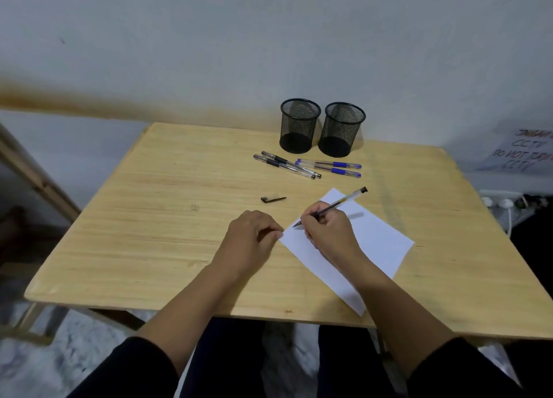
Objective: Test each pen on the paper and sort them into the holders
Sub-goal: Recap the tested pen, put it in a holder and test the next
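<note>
- The wooden table (149, 218) fills the view in front of you, its far edge against the wall.
- Your white paper (377, 242) lies at an angle on the near right part of the table, one corner pointing toward the holders and its near corner close to the table's front edge.
- Two black mesh holders (299, 125) (342, 129) stand side by side at the far edge, touching or nearly so; nothing can be seen inside either.
- Your right hand (329, 233) rests on the paper, fingers closed around a black pen (338, 204) in a writing grip, with the tip down at the paper's left edge and the back end slanting up toward the holders.
- Your left hand (254, 236) sits just beside the paper's left corner, fingers curled loosely with nothing in them; the fingertips touch or almost touch the paper's edge, and the two hands are close but apart.
- Four more pens lie on the table just in front of the holders, well away from both hands: two black pens (287, 165) on the left, two blue pens (332, 167) on the right, the pairs overlapping where they meet.
- A black pen cap (272, 199) lies alone on the bare wood, between the loose pens and your left hand.
</note>
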The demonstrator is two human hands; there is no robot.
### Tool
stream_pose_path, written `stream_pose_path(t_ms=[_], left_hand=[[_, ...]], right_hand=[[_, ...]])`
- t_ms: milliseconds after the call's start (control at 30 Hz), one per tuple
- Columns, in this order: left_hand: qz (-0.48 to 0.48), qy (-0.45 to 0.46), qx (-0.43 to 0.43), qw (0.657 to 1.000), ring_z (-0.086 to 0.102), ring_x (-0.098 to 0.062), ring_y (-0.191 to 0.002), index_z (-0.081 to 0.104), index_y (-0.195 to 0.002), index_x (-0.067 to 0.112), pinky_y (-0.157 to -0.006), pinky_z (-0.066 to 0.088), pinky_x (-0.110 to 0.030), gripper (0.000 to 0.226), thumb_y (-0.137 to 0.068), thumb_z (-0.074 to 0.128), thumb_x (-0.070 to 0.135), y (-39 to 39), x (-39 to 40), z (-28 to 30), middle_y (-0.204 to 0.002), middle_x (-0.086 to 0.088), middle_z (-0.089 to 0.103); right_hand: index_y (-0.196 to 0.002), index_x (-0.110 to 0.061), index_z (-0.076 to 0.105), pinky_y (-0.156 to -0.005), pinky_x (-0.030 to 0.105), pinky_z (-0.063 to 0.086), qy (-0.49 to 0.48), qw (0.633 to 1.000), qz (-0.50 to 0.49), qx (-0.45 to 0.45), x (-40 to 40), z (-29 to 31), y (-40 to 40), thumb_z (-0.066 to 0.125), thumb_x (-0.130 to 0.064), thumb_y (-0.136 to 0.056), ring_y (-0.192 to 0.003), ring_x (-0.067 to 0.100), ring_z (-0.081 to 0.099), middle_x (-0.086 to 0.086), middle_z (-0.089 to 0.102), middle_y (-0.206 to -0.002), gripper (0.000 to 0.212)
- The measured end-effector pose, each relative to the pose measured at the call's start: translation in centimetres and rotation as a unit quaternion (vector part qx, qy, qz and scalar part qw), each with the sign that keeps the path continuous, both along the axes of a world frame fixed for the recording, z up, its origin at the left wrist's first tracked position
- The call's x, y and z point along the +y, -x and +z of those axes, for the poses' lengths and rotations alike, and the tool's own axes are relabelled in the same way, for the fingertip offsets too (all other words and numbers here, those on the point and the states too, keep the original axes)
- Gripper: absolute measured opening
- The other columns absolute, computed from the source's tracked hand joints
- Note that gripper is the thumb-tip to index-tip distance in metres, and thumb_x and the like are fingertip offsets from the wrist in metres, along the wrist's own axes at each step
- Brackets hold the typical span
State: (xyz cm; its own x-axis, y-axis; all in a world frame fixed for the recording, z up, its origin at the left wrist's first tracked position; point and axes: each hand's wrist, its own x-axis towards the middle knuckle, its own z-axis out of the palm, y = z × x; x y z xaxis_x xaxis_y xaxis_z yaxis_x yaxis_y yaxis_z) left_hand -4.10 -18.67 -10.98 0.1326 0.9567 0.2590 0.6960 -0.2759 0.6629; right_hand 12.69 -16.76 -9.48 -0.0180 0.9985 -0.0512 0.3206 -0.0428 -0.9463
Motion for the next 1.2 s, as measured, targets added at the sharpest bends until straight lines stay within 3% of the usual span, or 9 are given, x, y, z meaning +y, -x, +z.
stream_pose_path(t_ms=[67,267,467,800,1200], left_hand=[[-0.004,-0.003,-0.006,1.0,0.058,-0.012,-0.087,0.072,-0.082,0.019,-0.075,0.038,-0.011,0.007,-0.08,0.067,0.016,0.1,0.1,0.1,-0.085,0.006,0.071],[-0.005,-0.002,-0.023,1.0,0.059,-0.013,-0.088,0.073,-0.083,0.019,-0.08,0.047,-0.027,0.01,-0.08,0.066,0.013,0.2,0.0,0.1,-0.085,0.006,0.071],[-0.002,0.006,-0.031,1.0,0.059,-0.009,-0.089,0.073,-0.085,0.021,-0.08,0.045,-0.02,0.012,-0.081,0.065,0.013,0.3,0.0,0.1,-0.087,0.007,0.07],[-0.009,0.009,-0.027,1.0,0.059,-0.01,-0.09,0.073,-0.087,0.019,-0.081,0.044,-0.022,0.012,-0.081,0.065,0.013,0.3,-0.1,0.3,-0.09,0.003,0.071],[-0.008,0.006,-0.022,1.0,0.06,-0.011,-0.091,0.073,-0.088,0.018,-0.082,0.044,-0.022,0.011,-0.081,0.066,0.013,0.3,-0.1,0.4,-0.09,0.002,0.071]], right_hand=[[-0.071,-0.014,0.06,-0.057,0.029,0.042,-0.018,0.999,0.01,-0.034,0.1,0.1,0.7,0.054,-0.011,-0.083,-0.056,0.012,0.051,-0.003,0.056,-0.057,0.013],[-0.071,-0.01,0.059,-0.055,0.028,0.041,-0.032,0.998,0.034,-0.051,-0.1,-0.4,1.5,0.054,-0.01,-0.081,-0.054,0.011,0.047,-0.002,0.054,-0.056,0.011],[-0.073,-0.008,0.061,-0.052,0.022,0.039,-0.038,0.995,0.057,-0.065,-0.3,-0.3,1.5,0.055,-0.009,-0.081,-0.052,0.009,0.047,-0.001,0.054,-0.054,0.01],[-0.072,-0.003,0.061,-0.044,0.014,0.031,-0.045,0.994,0.075,-0.068,-0.6,-0.2,1.6,0.058,-0.007,-0.08,-0.041,0.004,0.039,-0.001,0.048,-0.049,0.009],[-0.075,-0.003,0.06,-0.044,0.012,0.031,-0.063,0.992,0.064,-0.086,-0.4,-0.4,1.8,0.056,-0.009,-0.08,-0.044,0.004,0.04,0.0,0.049,-0.053,0.009]])
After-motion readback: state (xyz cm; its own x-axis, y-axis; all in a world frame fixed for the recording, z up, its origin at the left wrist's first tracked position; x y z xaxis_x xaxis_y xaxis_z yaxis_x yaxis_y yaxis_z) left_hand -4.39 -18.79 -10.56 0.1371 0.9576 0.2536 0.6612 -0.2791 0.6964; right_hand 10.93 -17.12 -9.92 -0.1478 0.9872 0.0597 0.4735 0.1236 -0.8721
